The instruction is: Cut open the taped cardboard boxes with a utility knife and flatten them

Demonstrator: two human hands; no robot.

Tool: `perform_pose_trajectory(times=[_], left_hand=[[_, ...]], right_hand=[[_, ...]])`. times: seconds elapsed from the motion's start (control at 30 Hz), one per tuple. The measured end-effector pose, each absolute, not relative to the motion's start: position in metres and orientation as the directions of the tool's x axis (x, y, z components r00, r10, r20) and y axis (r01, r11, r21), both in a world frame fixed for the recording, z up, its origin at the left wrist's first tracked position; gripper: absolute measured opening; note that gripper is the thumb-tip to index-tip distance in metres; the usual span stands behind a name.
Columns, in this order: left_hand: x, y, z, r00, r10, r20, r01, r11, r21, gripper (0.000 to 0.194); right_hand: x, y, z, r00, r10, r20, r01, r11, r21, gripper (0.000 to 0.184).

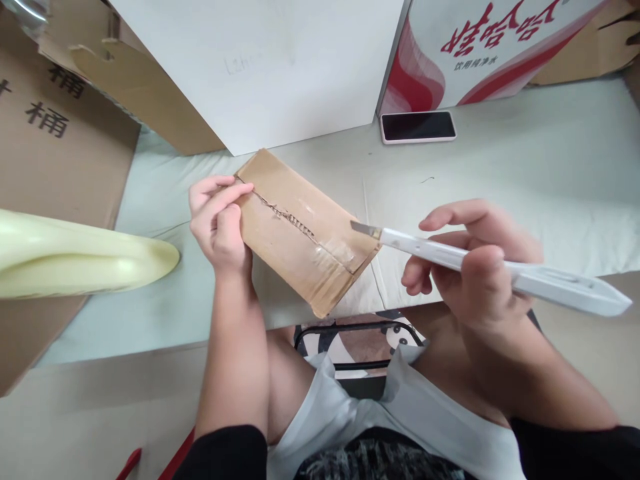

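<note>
A small brown cardboard box (pixel 280 247) sits tilted at an angle near the middle of the view. Its top seam is torn along part of its length, and shiny clear tape shows near the lower right end. My left hand (pixel 220 217) grips the box's left end, with fingers over the top face. In my right hand (pixel 480 260) is a white utility knife (pixel 435 252), held between thumb and fingers. Its short metal blade is out and points left, close to the box's right edge; whether it touches the cardboard I cannot tell.
A phone (pixel 419 127) lies at the back, before a red and white carton (pixel 425 60). A big white box (pixel 280 73) stands behind the small one. Large cardboard boxes (pixel 50 180) and a pale yellow rounded object (pixel 90 257) are at left. Pale cloth (pixel 500 160) covers the surface.
</note>
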State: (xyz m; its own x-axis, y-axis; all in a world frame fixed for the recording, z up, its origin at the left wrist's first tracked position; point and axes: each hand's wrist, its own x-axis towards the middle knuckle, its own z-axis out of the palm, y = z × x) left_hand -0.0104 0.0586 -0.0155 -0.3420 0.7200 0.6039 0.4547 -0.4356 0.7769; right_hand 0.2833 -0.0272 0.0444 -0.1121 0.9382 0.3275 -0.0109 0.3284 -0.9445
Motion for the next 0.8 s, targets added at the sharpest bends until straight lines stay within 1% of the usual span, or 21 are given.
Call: perform_pose_trajectory(times=[0.03,0.1,0.17,0.27,0.33,0.47,0.5,0.6,0.8], left_hand=[[-0.01,0.059,-0.015,-0.343,0.721,0.602,0.457,-0.432,0.778,0.034],[-0.01,0.059,-0.016,-0.345,0.722,0.6,0.444,-0.438,0.782,0.033],[-0.01,0.059,-0.016,-0.34,0.724,0.601,0.429,-0.449,0.784,0.033],[-0.011,0.059,-0.017,-0.333,0.728,0.599,0.43,-0.448,0.784,0.033],[-0.012,0.06,-0.017,-0.337,0.725,0.6,0.439,-0.443,0.782,0.034],[-0.011,0.06,-0.018,-0.346,0.722,0.6,0.433,-0.444,0.784,0.033],[-0.011,0.06,-0.018,-0.345,0.722,0.599,0.424,-0.45,0.786,0.033],[-0.01,0.06,-0.018,-0.342,0.726,0.597,0.412,-0.455,0.789,0.032],[-0.011,0.06,-0.017,-0.366,0.719,0.59,0.441,-0.424,0.791,0.032]], right_hand=[[0.283,-0.027,0.043,-0.104,0.946,0.306,-0.029,0.304,-0.952,0.036],[0.283,-0.025,0.045,-0.103,0.946,0.307,0.02,0.311,-0.95,0.028],[0.281,-0.022,0.049,-0.141,0.925,0.353,0.098,0.367,-0.925,0.021],[0.279,-0.02,0.054,-0.237,0.871,0.43,0.157,0.471,-0.868,0.02],[0.277,-0.019,0.055,-0.253,0.868,0.427,0.222,0.482,-0.848,0.019],[0.273,-0.019,0.055,-0.285,0.874,0.394,0.327,0.475,-0.817,0.003],[0.272,-0.018,0.055,-0.306,0.858,0.412,0.328,0.501,-0.801,0.002],[0.272,-0.015,0.056,-0.344,0.82,0.457,0.321,0.56,-0.764,0.006],[0.273,-0.013,0.051,-0.351,0.8,0.487,0.25,0.581,-0.775,0.004]])
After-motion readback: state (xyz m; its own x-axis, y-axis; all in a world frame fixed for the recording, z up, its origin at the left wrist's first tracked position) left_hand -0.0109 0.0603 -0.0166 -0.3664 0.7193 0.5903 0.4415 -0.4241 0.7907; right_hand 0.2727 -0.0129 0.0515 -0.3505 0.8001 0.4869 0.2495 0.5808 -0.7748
